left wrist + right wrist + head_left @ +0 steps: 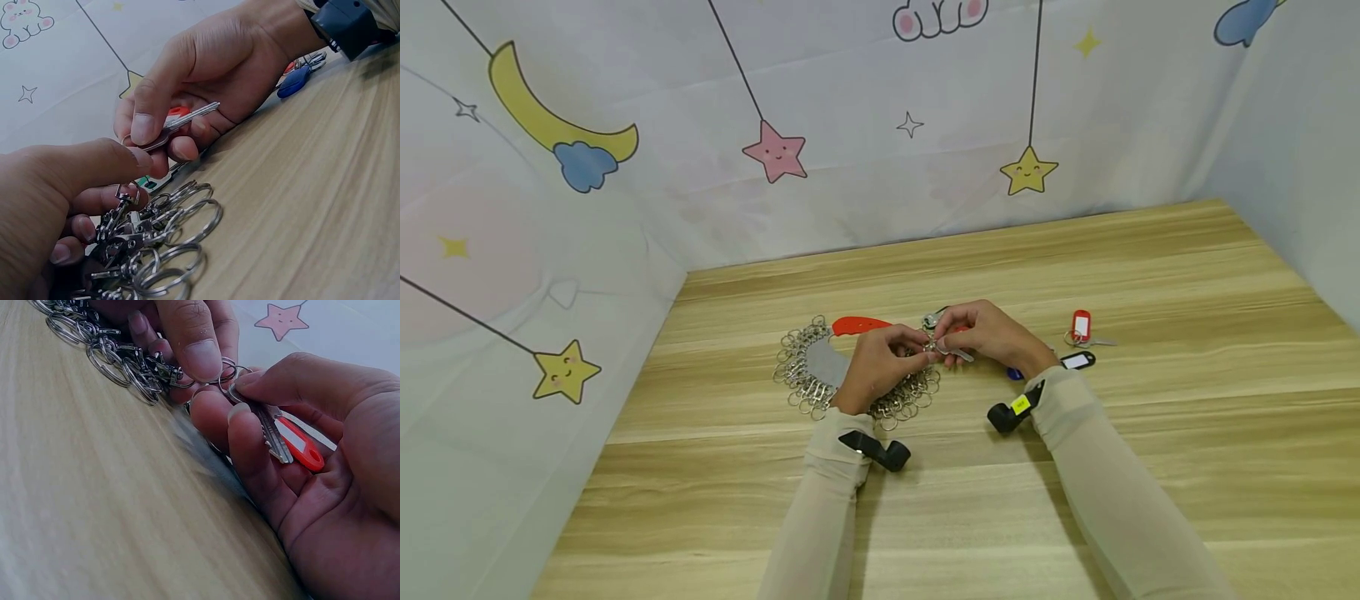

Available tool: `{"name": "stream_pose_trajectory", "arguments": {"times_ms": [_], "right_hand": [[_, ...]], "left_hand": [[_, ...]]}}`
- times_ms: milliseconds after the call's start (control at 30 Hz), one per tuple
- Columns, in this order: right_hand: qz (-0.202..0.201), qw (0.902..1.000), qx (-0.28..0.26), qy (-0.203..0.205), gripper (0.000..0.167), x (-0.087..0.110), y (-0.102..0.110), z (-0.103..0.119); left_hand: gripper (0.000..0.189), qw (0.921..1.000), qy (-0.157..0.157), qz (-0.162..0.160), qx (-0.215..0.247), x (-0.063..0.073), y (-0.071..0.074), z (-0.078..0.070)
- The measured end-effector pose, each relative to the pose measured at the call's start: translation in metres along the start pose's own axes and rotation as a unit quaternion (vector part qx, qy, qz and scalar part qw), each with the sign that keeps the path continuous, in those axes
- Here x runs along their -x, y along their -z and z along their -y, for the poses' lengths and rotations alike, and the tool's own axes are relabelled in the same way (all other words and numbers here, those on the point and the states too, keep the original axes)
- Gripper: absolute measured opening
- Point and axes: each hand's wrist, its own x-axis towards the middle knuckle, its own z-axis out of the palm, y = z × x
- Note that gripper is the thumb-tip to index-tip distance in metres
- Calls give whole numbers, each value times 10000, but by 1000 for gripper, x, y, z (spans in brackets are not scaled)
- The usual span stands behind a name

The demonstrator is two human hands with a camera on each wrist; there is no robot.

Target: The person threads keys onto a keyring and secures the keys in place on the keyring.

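Observation:
My left hand (880,367) pinches a metal split ring (229,370) between thumb and forefinger. It is over a key holder whose grey plate (826,363) has a red handle (859,325) and a fringe of several clasps and rings (178,250). Close against it, my right hand (992,335) pinches a silver key (275,439) by its head. A red key tag (303,447) hangs with the key, partly inside the right hand's curled fingers. The two hands' fingertips meet at the ring. Whether the key's own ring is threaded through it cannot be told.
Right of the hands lie a red key tag with a key (1081,325), a black tag (1078,360) and a blue tag (1015,374). Behind the fingers is another dark-edged tag (934,318). A printed cloth wall (865,200) borders the wooden table (1150,467).

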Motion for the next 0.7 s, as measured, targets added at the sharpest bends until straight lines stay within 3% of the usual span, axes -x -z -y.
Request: {"name": "stream_pose_trajectory", "arguments": {"times_ms": [700], "right_hand": [[202, 9994, -251, 83, 9, 0, 2, -2]], "left_hand": [[17, 9999, -41, -51, -103, 0, 1, 0]]}}
